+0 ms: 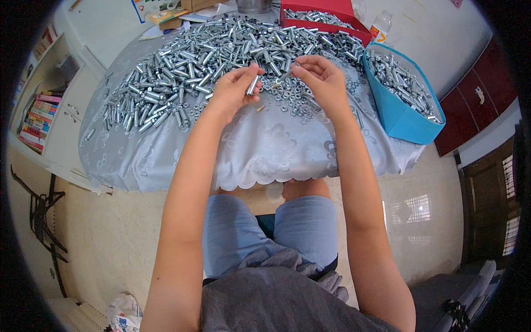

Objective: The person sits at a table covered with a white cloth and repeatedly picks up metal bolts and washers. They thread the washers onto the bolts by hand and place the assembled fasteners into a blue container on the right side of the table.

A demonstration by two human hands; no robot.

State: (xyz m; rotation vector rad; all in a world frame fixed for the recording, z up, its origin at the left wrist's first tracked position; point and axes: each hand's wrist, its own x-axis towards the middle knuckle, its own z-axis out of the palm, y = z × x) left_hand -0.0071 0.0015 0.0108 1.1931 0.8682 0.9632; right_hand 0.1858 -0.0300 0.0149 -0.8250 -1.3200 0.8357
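My left hand [233,91] is closed around a shiny metal sleeve [252,86], which sticks out between thumb and fingers. To its right, my right hand [323,82] pinches a thin grey metal piece [287,73] between thumb and forefinger; its exact kind is too small to tell. Both hands hover over the near side of a big pile of metal expansion bolts and sleeves [182,63]. Loose washers and nuts [292,98] are scattered beneath and between the hands. A small brass-coloured piece [260,109] lies on the cloth near my left hand.
The table has a silvery patterned cloth [249,155] with a scalloped edge. At right stands a blue bin [406,124] full of bolts; behind it are a red box [326,25] with more and a plastic bottle [381,25]. A metal bucket [254,5] stands at the back.
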